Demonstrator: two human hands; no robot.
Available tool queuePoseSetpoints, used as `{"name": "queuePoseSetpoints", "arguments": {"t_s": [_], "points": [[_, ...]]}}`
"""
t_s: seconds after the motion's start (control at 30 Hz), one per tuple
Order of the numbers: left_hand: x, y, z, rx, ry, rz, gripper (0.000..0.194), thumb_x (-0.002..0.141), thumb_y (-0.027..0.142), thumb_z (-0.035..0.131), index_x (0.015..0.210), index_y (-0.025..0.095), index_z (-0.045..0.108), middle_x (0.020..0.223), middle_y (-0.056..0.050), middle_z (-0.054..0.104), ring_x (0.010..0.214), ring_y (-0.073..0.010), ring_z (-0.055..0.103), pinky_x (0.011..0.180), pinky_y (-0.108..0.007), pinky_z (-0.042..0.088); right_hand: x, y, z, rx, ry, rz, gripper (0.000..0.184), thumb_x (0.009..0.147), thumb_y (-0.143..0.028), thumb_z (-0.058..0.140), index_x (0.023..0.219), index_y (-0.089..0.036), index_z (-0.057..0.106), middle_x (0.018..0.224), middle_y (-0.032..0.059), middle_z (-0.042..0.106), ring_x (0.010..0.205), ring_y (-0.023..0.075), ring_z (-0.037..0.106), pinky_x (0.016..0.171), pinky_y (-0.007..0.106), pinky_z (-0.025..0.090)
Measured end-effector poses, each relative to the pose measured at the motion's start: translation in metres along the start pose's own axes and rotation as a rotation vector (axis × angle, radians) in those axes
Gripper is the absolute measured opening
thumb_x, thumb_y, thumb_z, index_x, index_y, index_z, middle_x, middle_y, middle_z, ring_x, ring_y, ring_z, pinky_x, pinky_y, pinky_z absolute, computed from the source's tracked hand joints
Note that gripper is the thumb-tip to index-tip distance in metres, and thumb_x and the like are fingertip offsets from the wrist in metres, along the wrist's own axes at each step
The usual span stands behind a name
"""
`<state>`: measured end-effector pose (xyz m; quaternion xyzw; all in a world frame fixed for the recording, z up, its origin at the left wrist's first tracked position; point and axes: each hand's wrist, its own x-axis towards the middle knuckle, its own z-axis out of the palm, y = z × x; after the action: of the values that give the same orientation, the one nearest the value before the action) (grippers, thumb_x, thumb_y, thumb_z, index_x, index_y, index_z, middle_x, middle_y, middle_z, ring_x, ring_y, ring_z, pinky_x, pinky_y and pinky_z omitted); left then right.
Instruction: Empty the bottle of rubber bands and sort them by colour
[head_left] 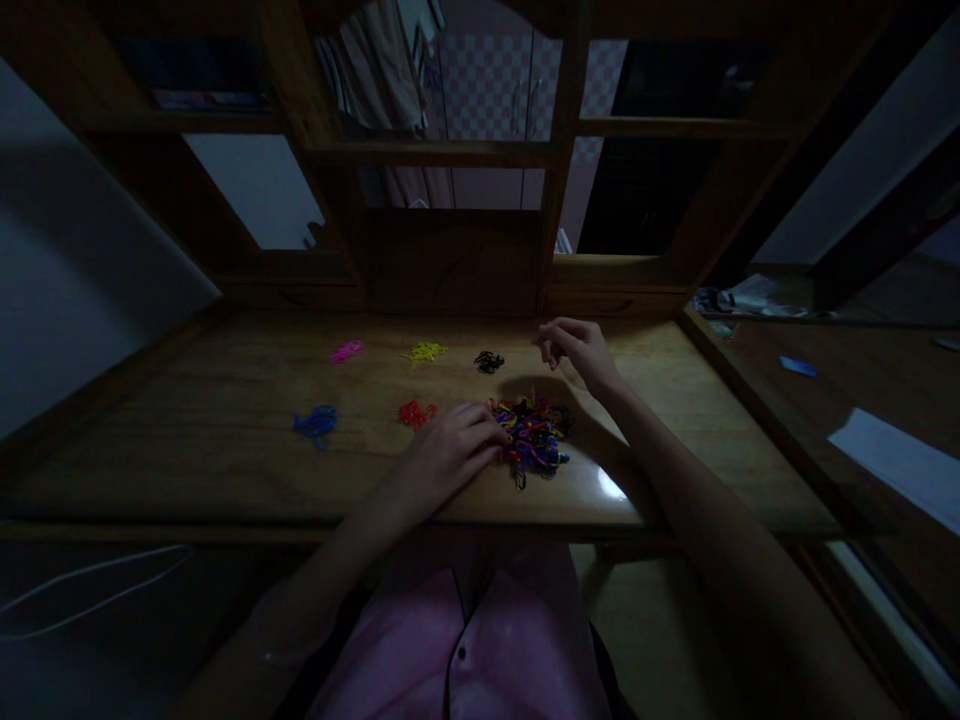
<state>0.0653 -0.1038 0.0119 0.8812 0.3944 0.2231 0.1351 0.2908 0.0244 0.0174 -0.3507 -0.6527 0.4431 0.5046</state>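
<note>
A mixed heap of small coloured loops like rubber bands (536, 430) lies on the wooden desk in front of me. My left hand (461, 440) rests at the heap's left edge, fingers slightly apart, their tips touching it. Raised beyond the heap, my right hand (574, 350) has its fingers curled towards the thumb; whatever they may hold is too small to make out. Just left of it lies a small black pile (489, 362). Other single-colour piles are yellow (425, 352), pink (347, 351), red (416, 414) and blue (316, 424).
A wooden shelf frame (442, 154) rises along the desk's back edge. To the right, a lower surface holds a blue card-like object (797, 366) and white paper (900, 460). A white cord (97, 580) hangs at lower left. The room is dim.
</note>
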Motion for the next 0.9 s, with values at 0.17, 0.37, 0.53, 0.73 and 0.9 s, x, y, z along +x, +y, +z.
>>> {"name": "queuePoseSetpoints", "arguments": {"t_s": [0.17,0.37,0.53,0.73,0.9], "points": [[0.005,0.019,-0.004,0.053,0.034,-0.004,0.018,0.095,0.023,0.048,0.108,0.021,0.062,0.103,-0.006,0.061,0.103,-0.0213,0.054,0.089,-0.036,0.045,0.001,0.001,-0.001,-0.033,-0.002,0.021,0.026,0.086,-0.036,0.058,0.071,-0.016,0.064,0.054,-0.0003,0.056,0.046,0.0088,0.048,0.048,0.024,0.039],[0.023,0.043,0.014,0.04,-0.021,0.072,0.017,0.095,0.025,0.049,0.104,0.021,0.063,0.103,-0.005,0.058,0.099,-0.0211,0.053,0.089,-0.037,0.044,0.001,0.006,-0.002,-0.001,-0.008,0.001,0.026,0.086,-0.037,0.059,0.07,-0.017,0.064,0.055,-0.0003,0.057,0.046,0.0089,0.048,0.047,0.024,0.039],[0.031,0.04,0.024,0.073,-0.089,0.088,0.014,0.093,0.024,0.052,0.101,0.02,0.063,0.104,-0.007,0.055,0.101,-0.0223,0.05,0.088,-0.037,0.044,0.002,0.004,-0.001,0.03,-0.018,0.0,0.026,0.085,-0.037,0.06,0.07,-0.016,0.066,0.054,-0.0001,0.057,0.045,0.0093,0.049,0.047,0.024,0.04],[0.038,0.035,0.028,0.075,-0.141,0.092,0.014,0.093,0.022,0.051,0.098,0.02,0.064,0.101,-0.007,0.057,0.099,-0.0223,0.052,0.089,-0.037,0.043,0.001,-0.002,0.001,0.017,-0.001,0.026,0.024,0.083,-0.034,0.06,0.07,-0.015,0.066,0.052,-0.0002,0.056,0.045,0.0093,0.048,0.046,0.023,0.041],[0.043,0.032,0.024,-0.043,-0.107,0.046,0.011,0.09,0.021,0.055,0.093,0.019,0.065,0.097,-0.005,0.061,0.096,-0.0211,0.055,0.087,-0.036,0.045,0.0,-0.002,0.001,0.014,-0.005,0.027,0.026,0.083,-0.037,0.06,0.068,-0.017,0.063,0.054,-0.0003,0.056,0.047,0.0093,0.049,0.047,0.023,0.042]]}}
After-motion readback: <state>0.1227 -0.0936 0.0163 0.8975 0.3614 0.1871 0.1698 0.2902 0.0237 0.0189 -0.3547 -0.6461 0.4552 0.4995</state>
